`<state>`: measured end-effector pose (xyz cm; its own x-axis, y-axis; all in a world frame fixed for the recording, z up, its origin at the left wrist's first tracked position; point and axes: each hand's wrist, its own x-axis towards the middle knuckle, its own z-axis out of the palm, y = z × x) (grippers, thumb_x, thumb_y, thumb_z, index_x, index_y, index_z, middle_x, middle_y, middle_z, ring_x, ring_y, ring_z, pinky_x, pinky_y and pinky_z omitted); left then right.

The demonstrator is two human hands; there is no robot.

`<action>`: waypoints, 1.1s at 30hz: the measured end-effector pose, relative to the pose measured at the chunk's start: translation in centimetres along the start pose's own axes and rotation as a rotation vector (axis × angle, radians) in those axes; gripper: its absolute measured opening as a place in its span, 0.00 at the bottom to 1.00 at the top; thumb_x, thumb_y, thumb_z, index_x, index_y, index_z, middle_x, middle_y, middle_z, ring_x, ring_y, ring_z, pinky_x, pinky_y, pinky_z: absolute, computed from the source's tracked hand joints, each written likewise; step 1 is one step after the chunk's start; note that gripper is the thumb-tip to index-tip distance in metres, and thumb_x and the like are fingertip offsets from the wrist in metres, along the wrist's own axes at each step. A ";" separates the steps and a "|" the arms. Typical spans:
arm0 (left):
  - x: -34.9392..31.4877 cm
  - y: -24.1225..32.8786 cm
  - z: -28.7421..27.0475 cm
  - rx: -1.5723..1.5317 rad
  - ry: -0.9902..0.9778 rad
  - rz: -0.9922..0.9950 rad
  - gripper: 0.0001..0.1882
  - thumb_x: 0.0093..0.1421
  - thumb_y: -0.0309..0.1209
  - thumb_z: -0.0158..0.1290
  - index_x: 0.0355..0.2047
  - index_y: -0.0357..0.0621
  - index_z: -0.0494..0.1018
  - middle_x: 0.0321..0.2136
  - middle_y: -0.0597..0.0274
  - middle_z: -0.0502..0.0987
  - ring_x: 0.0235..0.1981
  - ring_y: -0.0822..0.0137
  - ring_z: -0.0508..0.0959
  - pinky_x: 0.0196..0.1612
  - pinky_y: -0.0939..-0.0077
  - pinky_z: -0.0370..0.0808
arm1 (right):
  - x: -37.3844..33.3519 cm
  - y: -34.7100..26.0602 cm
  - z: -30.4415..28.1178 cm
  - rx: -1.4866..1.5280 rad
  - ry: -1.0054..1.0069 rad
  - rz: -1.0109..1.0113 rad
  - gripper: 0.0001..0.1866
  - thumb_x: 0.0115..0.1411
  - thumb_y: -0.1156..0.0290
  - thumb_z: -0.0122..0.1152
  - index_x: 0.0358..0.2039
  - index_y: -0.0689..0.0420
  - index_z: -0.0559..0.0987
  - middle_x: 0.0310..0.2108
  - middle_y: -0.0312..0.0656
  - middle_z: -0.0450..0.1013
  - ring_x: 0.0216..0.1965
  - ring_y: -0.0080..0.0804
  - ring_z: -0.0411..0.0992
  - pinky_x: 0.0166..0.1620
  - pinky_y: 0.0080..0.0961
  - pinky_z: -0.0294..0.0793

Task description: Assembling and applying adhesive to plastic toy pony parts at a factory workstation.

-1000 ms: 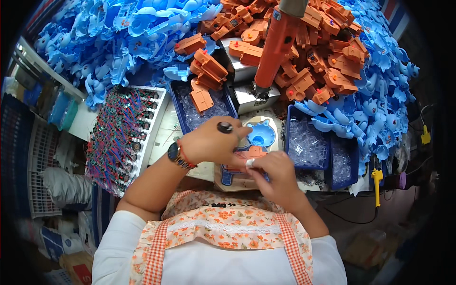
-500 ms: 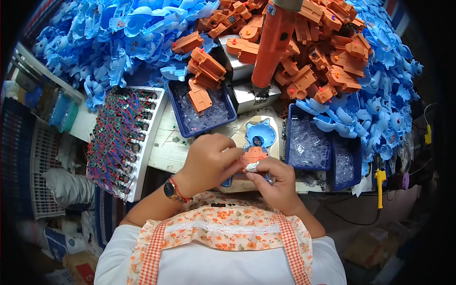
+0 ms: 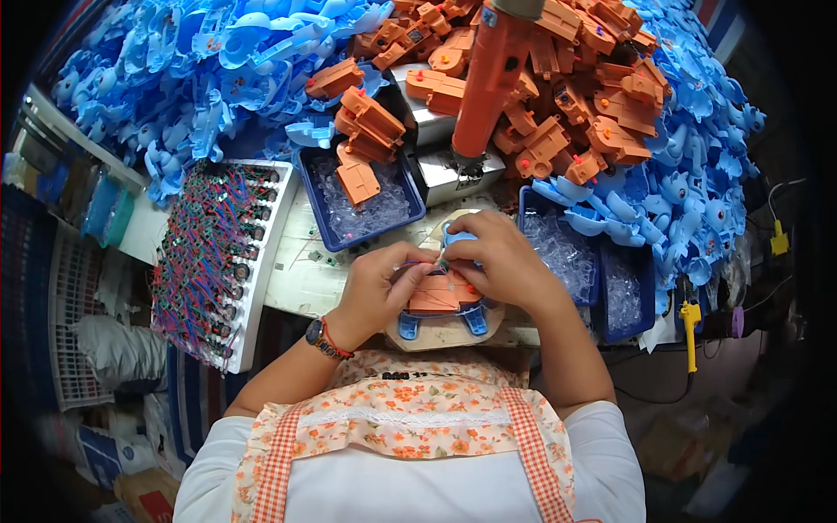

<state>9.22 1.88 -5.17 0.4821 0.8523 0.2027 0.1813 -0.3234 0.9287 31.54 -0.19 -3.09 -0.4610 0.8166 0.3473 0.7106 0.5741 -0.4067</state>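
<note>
An orange plastic box (image 3: pixel 443 296) lies in a blue animal-shaped shell (image 3: pixel 475 321), which rests on a pale wooden board (image 3: pixel 445 339) in front of me. Above the box's far edge, my left hand (image 3: pixel 379 283) is closed in a pinch, with thin red and blue wires (image 3: pixel 417 261) at its fingertips. My right hand (image 3: pixel 499 261) meets it from the other side, thumb and fingers pressed together over the wires' end. Whatever its fingertips grip is too small to make out. Part of the shell's far, rounded end is hidden behind the right hand.
On the left stands a white tray (image 3: pixel 277 235) of wired parts. Blue bins (image 3: pixel 330 237) (image 3: pixel 602 288) hold clear plastic pieces. Orange boxes (image 3: pixel 623 113) and blue shells (image 3: pixel 261 44) are heaped at the back. An orange cylindrical tool (image 3: pixel 488 87) hangs overhead; a yellow-handled tool (image 3: pixel 690 327) hangs at right.
Both hands have moved from the orange box's near part to its far edge. The white scrap at the right fingertips no longer shows. Thin wires now show at the left fingertips.
</note>
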 end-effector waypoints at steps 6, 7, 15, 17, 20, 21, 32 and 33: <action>0.2 -1.6 -0.5 -0.012 0.057 0.293 0.04 0.58 0.23 0.58 0.34 0.37 0.80 0.32 0.54 0.81 0.33 0.62 0.81 0.39 0.72 0.75 | 1.2 1.0 -0.9 0.004 -0.005 0.057 0.07 0.51 0.74 0.65 0.31 0.56 0.78 0.30 0.42 0.77 0.36 0.45 0.75 0.39 0.38 0.74; 0.1 -1.5 -0.6 -0.055 0.034 0.225 0.04 0.58 0.23 0.59 0.34 0.37 0.80 0.33 0.54 0.82 0.36 0.62 0.81 0.42 0.72 0.75 | 1.3 1.2 -0.5 -0.009 0.034 0.003 0.07 0.51 0.74 0.65 0.32 0.56 0.78 0.27 0.42 0.76 0.31 0.46 0.76 0.35 0.40 0.73; 0.6 -1.5 -0.7 0.042 -0.032 0.325 0.06 0.55 0.25 0.62 0.34 0.41 0.82 0.32 0.58 0.82 0.40 0.58 0.81 0.44 0.68 0.76 | -0.2 1.1 -0.2 0.262 0.053 0.187 0.08 0.53 0.77 0.63 0.35 0.59 0.78 0.29 0.42 0.76 0.30 0.36 0.77 0.35 0.30 0.74; 0.6 -1.3 -0.8 0.131 -0.099 0.465 0.07 0.53 0.26 0.63 0.34 0.43 0.82 0.31 0.60 0.83 0.41 0.57 0.81 0.44 0.66 0.76 | -0.6 1.3 -0.6 0.407 0.033 0.288 0.08 0.54 0.78 0.62 0.36 0.60 0.78 0.30 0.41 0.76 0.30 0.31 0.77 0.34 0.26 0.74; 0.3 -1.4 -0.8 0.147 -0.117 0.483 0.07 0.53 0.25 0.63 0.34 0.45 0.82 0.31 0.62 0.83 0.41 0.57 0.81 0.44 0.65 0.77 | -0.3 1.8 -1.1 0.509 -0.008 0.298 0.09 0.54 0.79 0.63 0.37 0.61 0.78 0.33 0.38 0.75 0.31 0.23 0.74 0.34 0.20 0.72; 0.1 -1.5 -0.7 0.147 -0.116 0.481 0.07 0.53 0.25 0.63 0.34 0.45 0.82 0.31 0.62 0.83 0.41 0.57 0.81 0.44 0.65 0.77 | 0.1 1.6 -1.5 0.592 -0.087 0.457 0.10 0.54 0.78 0.64 0.37 0.62 0.77 0.34 0.37 0.75 0.31 0.22 0.74 0.34 0.19 0.72; -0.1 -0.7 -0.8 0.344 -0.193 0.640 0.11 0.48 0.26 0.62 0.34 0.48 0.82 0.36 0.67 0.83 0.44 0.58 0.81 0.41 0.63 0.77 | 0.4 -0.1 -0.2 0.063 -0.099 0.389 0.11 0.49 0.75 0.69 0.35 0.60 0.83 0.33 0.46 0.75 0.39 0.45 0.75 0.44 0.36 0.74; -0.1 -0.7 -0.8 0.343 -0.194 0.640 0.11 0.48 0.26 0.62 0.34 0.48 0.82 0.36 0.67 0.83 0.44 0.58 0.81 0.41 0.63 0.77 | 0.2 0.0 0.0 0.064 -0.099 0.390 0.11 0.49 0.75 0.69 0.35 0.60 0.83 0.33 0.46 0.75 0.39 0.45 0.75 0.44 0.36 0.74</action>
<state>8.38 2.31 -5.65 0.7199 0.3775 0.5824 0.0567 -0.8683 0.4927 31.46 -0.03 -3.01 -0.2147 0.9738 0.0747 0.8094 0.2202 -0.5444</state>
